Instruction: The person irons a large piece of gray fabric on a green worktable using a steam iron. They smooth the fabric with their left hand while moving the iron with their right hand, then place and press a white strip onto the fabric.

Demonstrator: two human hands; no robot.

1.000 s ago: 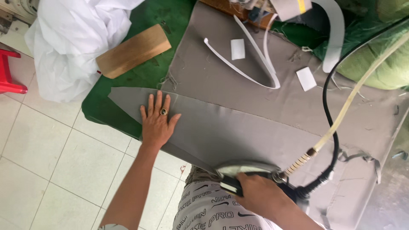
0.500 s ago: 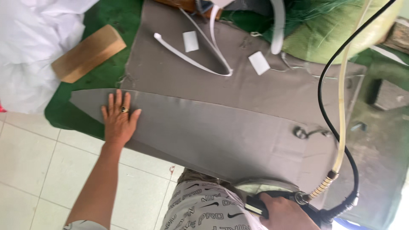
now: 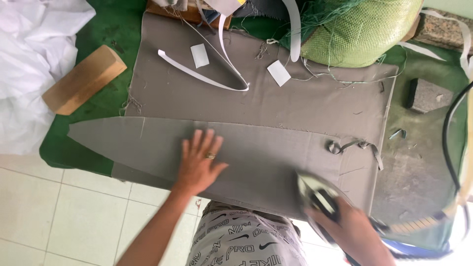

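My left hand point(image 3: 198, 165) lies flat, fingers spread, on a long pointed piece of grey fabric point(image 3: 138, 143) that rests on a larger grey cloth point(image 3: 305, 106) over the green table point(image 3: 106, 22). A ring shows on one finger. My right hand point(image 3: 352, 231) grips the handle of an electric iron point(image 3: 318, 197), which sits on the grey fabric near its right end, blurred by motion. A black cord point(image 3: 447, 143) and a pale hose run from the iron off to the right.
A wooden block point(image 3: 84, 79) lies at the left by white bundled cloth point(image 3: 34, 64). White strips point(image 3: 197, 76) and two white patches point(image 3: 279, 73) lie on the cloth. A green mesh sack point(image 3: 362, 32) sits at the back. A dark block point(image 3: 427, 96) lies right. Tiled floor below.
My left hand has slid right along the pointed fabric. My right hand has brought the iron up onto the fabric's right end. The view has shifted.
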